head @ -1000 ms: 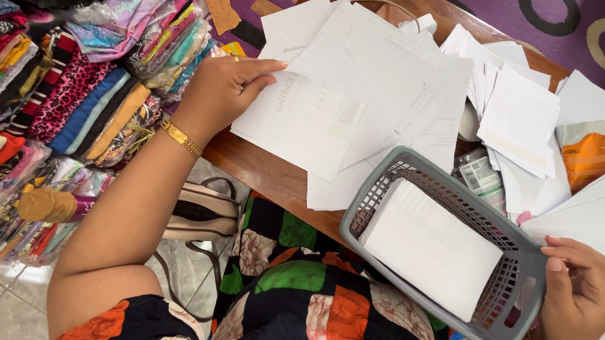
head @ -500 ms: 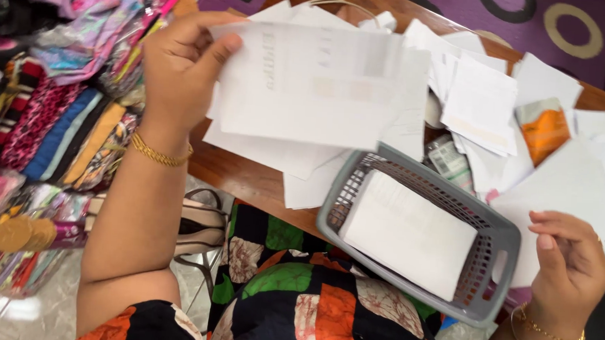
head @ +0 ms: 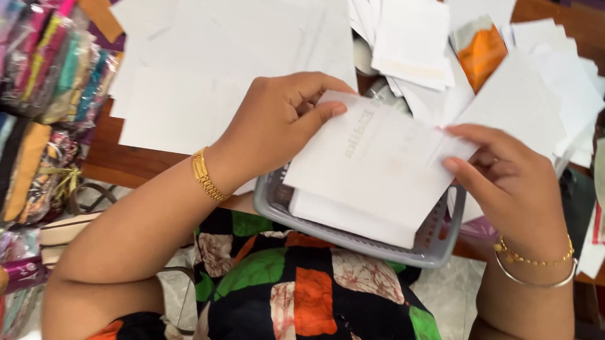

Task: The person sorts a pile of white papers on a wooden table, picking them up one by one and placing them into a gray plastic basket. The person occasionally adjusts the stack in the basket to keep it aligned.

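Here my left hand pinches the upper left corner of a white sheet of paper, thumb on top and fingers curled behind it. My right hand grips the same sheet at its right edge, thumb and forefinger closed on the paper. The sheet hangs flat just above a grey plastic basket, which sits at the near edge of the wooden table over my lap. Another white sheet already lies inside the basket, under the one I hold. Loose white papers cover the table beyond, with an orange packet among them. Folded fabrics are stacked at my left.
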